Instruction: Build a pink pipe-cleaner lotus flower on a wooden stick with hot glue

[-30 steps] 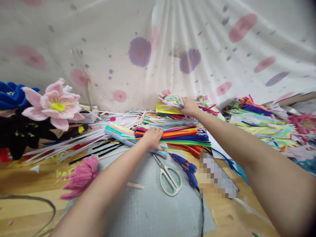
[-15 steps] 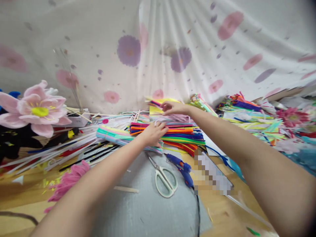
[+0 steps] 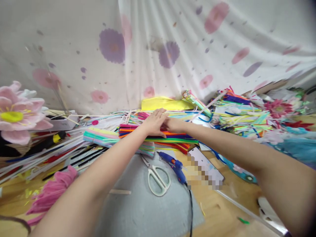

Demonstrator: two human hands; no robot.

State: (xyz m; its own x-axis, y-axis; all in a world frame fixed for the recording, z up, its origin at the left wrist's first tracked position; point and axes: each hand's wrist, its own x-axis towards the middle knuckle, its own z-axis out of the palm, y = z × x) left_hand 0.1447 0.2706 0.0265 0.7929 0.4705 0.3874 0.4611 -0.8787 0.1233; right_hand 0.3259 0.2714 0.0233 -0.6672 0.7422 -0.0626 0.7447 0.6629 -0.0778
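My left hand [image 3: 155, 123] lies with fingers spread over the top of a bundle of bright multicolored pipe cleaners [image 3: 130, 131]. Right beside it, my right hand [image 3: 174, 125] rests at the same bundle, its fingertips hidden behind my left hand, so its grasp cannot be made out. A pastel bundle [image 3: 98, 136] lies to the left, partly under the bright one. Behind the hands is a yellow sheet or bundle [image 3: 165, 103] by the curtain.
White-handled scissors [image 3: 159, 181] and a blue glue gun [image 3: 174, 164] lie on a grey mat [image 3: 138, 210]. A phone [image 3: 207, 166] is to their right. Pink fuzzy flowers [image 3: 19, 112] stand left; mixed pipe cleaners [image 3: 234, 115] pile up right. A flowered curtain [image 3: 148, 49] hangs behind.
My right hand has come down and toward me, beside my left hand. A pale lilac bundle near it no longer shows, and more of the yellow shows. The view has shifted right.
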